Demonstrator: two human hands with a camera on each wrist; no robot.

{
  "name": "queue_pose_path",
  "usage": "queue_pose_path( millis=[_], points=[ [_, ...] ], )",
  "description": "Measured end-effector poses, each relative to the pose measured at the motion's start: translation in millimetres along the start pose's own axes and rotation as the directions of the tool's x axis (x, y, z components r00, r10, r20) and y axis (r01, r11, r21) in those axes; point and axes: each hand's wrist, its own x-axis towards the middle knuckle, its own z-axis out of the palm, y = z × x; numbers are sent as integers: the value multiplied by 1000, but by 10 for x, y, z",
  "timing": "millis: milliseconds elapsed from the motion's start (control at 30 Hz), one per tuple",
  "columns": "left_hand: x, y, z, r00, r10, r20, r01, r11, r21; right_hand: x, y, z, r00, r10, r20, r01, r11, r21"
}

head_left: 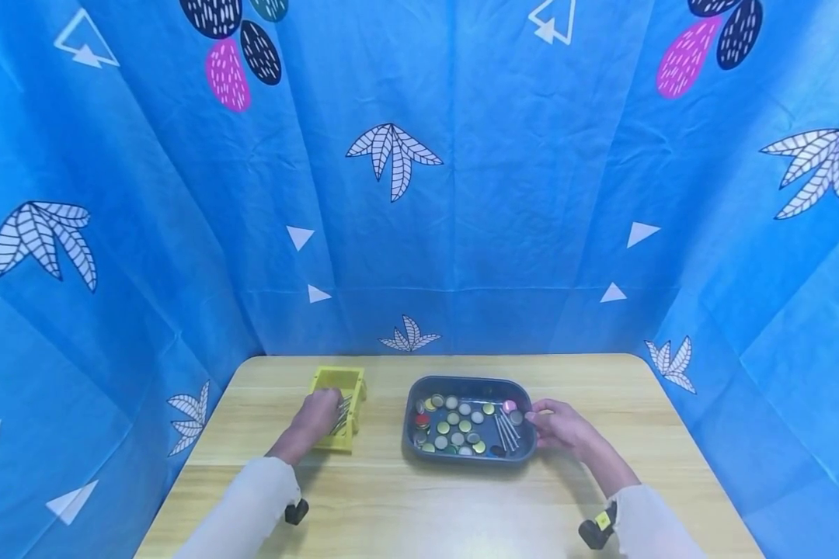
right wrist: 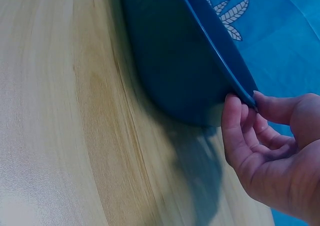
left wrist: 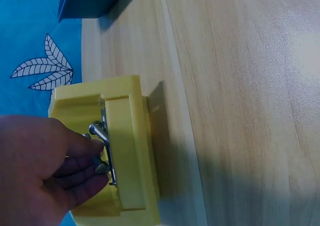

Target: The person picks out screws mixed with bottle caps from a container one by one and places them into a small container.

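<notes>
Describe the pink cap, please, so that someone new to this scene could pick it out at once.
On the wooden table, find the dark tray whose rim the right hand pinches. Inside, look near the far right corner, just beyond the slender metal nails. The pink cap lies there, the only pink one among mostly pale and yellowish caps.

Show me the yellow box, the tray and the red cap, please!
Yellow box [left wrist: 127, 156]: left wrist view, on its side wall.
Tray [right wrist: 175, 61]: right wrist view, on its outer wall.
Red cap [head_left: 422, 420]: head view, on its red face.
</notes>
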Motion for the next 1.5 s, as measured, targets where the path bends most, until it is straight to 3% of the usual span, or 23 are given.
queue_pose_path(
  millis=[333,700,867,1200,1500],
  points=[
    [14,15,-19,999,21,36,-23,998,58,13,12,15,1000,-9,-9,9,1000,4],
    [-13,89,-105,997,5,73,-5,1000,-9,41,49,-8,1000,-13,17,13,1000,15],
    [-6,141,-209,996,-29,89,34,998,-60,26,39,-6,1000,-11,11,10,1000,12],
    [52,195,-337,999,-14,29,14,1000,15,7,45,5,1000,6,-28,-7,1000,-15],
    [117,415,-430,995,90,-39,-86,992,97,5,12,18,1000,2,-24,-2,1000,-11]
  ],
)
